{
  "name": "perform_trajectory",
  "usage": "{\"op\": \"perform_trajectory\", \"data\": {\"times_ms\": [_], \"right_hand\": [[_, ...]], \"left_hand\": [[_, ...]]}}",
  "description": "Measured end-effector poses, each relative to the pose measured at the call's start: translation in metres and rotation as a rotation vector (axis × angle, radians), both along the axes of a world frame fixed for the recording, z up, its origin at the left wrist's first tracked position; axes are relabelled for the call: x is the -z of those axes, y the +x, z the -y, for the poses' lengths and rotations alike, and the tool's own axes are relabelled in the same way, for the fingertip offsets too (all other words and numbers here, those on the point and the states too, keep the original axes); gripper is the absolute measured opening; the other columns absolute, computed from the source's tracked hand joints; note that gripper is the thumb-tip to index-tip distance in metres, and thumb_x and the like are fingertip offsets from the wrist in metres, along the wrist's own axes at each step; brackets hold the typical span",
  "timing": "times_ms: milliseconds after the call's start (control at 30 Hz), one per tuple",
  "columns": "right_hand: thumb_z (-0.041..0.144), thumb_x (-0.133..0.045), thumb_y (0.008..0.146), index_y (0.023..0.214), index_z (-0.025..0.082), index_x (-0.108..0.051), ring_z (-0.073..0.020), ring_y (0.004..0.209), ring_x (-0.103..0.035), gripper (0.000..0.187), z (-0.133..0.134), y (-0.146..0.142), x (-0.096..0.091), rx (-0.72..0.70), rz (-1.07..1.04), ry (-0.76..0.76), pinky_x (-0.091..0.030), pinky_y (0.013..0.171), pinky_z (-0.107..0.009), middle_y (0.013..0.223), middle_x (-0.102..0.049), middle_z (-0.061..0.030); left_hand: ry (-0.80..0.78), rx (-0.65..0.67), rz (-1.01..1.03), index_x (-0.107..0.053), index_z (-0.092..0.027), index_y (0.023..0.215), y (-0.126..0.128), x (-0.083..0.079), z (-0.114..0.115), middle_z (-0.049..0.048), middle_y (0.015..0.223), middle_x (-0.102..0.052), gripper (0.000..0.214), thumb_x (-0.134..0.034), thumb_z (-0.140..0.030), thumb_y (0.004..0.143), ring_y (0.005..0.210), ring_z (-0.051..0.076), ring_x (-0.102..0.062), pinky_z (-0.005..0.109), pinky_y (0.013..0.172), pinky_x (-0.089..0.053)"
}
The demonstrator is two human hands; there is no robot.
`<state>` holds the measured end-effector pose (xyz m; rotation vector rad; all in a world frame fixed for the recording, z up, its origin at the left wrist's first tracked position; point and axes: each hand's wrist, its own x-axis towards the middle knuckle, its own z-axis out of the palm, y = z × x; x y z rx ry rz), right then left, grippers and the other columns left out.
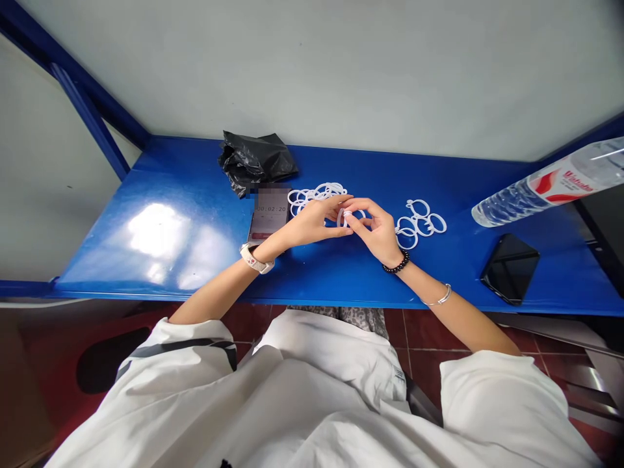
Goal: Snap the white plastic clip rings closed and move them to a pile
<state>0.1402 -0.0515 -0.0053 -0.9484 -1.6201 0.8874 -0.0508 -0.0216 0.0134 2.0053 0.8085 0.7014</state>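
Black bag (256,161) far left, phone with timer (267,218) beside my left hand (312,223). Loose ring pile (314,194) behind. Both hands' fingertips pinch one white ring (347,216) between them, above blue table (170,227). My right hand (377,231); linked rings (419,223), bottle (546,185), dark phone (510,268) right.

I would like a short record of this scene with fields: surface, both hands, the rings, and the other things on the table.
surface: blue table against a pale wall
left hand: left hand pinches a white ring held between both hands, above the table
right hand: right hand grips the same ring from the other side
rings left: loose pile of white rings behind the hands
rings right: linked group of rings beside the right hand
other things: black plastic bag; phone showing a timer; dark phone; water bottle lying on its side
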Motion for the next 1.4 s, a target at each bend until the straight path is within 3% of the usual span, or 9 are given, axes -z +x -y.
{"op": "perform_trajectory", "data": {"times_ms": [167,267,500,767,1400], "right_hand": [[0.044,-0.069,0.094,0.09,0.023,-0.068,-0.0183,0.09,-0.069,0.021,-0.0045,0.0035,-0.0025,0.056,0.071,0.11,-0.058,0.061,-0.025,0.1,-0.07,-0.0055],[0.047,-0.067,0.095,0.089,0.024,-0.067,-0.0183,0.084,-0.068,0.024,-0.005,0.0049,-0.0038,0.067,0.121,0.11,-0.058,0.062,-0.027,0.094,-0.07,-0.005],[0.056,-0.058,0.098,0.089,0.025,-0.066,-0.0201,0.078,-0.068,0.033,-0.0036,0.0059,-0.0066,0.083,0.271,0.164,-0.058,0.065,-0.032,0.087,-0.071,-0.0049],[0.051,-0.056,0.1,0.087,0.025,-0.064,-0.0196,0.073,-0.067,0.03,-0.0044,0.0093,-0.0059,0.05,0.327,0.219,-0.057,0.065,-0.032,0.085,-0.071,-0.0048],[0.056,-0.052,0.1,0.082,0.025,-0.058,-0.0184,0.067,-0.062,0.036,-0.0035,0.0087,-0.0038,0.052,0.353,0.215,-0.053,0.059,-0.031,0.078,-0.067,-0.0042]], "left_hand": [[0.078,-0.051,-0.03,-0.065,-0.012,0.124,0.0025,-0.0005,0.0017,0.0044,0.085,-0.072,0.049,-0.064,-0.05,0.092,0.071,0.014,-0.065,0.025,0.069,-0.053],[0.223,-0.075,-0.094,-0.069,-0.014,0.107,0.0043,-0.0016,0.0028,0.0026,0.08,-0.07,0.033,-0.06,-0.044,0.095,0.064,0.012,-0.06,0.024,0.064,-0.047],[0.427,-0.101,-0.177,-0.068,-0.016,0.099,0.0032,0.0039,0.0025,0.0036,0.081,-0.067,0.02,-0.06,-0.033,0.095,0.066,0.013,-0.06,0.024,0.064,-0.045],[0.496,-0.094,-0.227,-0.072,-0.015,0.107,0.0006,0.0016,0.0019,0.0055,0.082,-0.068,0.025,-0.059,-0.033,0.095,0.069,0.015,-0.06,0.025,0.066,-0.045],[0.51,-0.1,-0.244,-0.076,-0.018,0.101,0.001,-0.0002,0.0025,0.0033,0.072,-0.067,0.024,-0.059,-0.032,0.093,0.062,0.014,-0.058,0.026,0.063,-0.043]]}}
